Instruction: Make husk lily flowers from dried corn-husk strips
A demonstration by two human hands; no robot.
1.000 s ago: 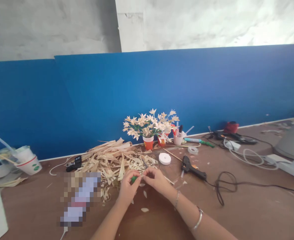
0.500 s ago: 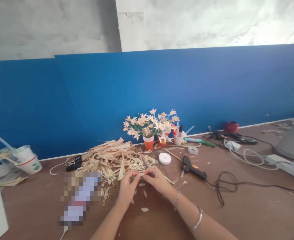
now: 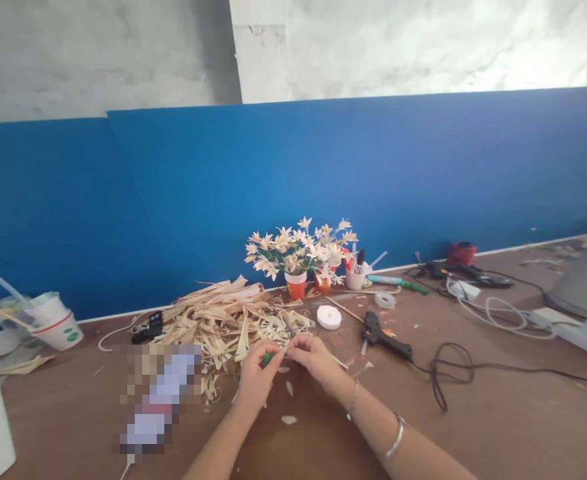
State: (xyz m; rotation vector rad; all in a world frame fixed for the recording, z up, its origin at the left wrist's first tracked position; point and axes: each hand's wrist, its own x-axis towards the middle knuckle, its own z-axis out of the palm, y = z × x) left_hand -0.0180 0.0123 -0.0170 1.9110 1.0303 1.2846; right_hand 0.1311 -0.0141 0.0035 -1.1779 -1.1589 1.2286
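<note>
My left hand (image 3: 257, 377) is closed in a pinch, with a small green piece (image 3: 267, 359) showing between thumb and fingers. Opposite it, my right hand (image 3: 318, 363) pinches at a small pale husk piece (image 3: 284, 349) that lies between the fingertips of both hands. Just beyond the right fingertips is a thin dark stick-like thing (image 3: 288, 325); whether it is held cannot be made out. Behind my hands spreads a heap of dry pale husks (image 3: 213, 317). Several cut petal-shaped scraps (image 3: 289, 420) lie on the table below.
Pale husk flowers (image 3: 298, 247) stand in red cups (image 3: 296, 288) at the back. A white tape roll (image 3: 328, 317), a clear tape roll (image 3: 385, 300) and a black glue gun (image 3: 386, 340) lie rightward, with cables. A paper cup (image 3: 59, 329) sits left, near a blurred-out object (image 3: 160, 400).
Both hands stay in nearly the same place. The left fingers have shifted slightly, and more of the green piece shows.
</note>
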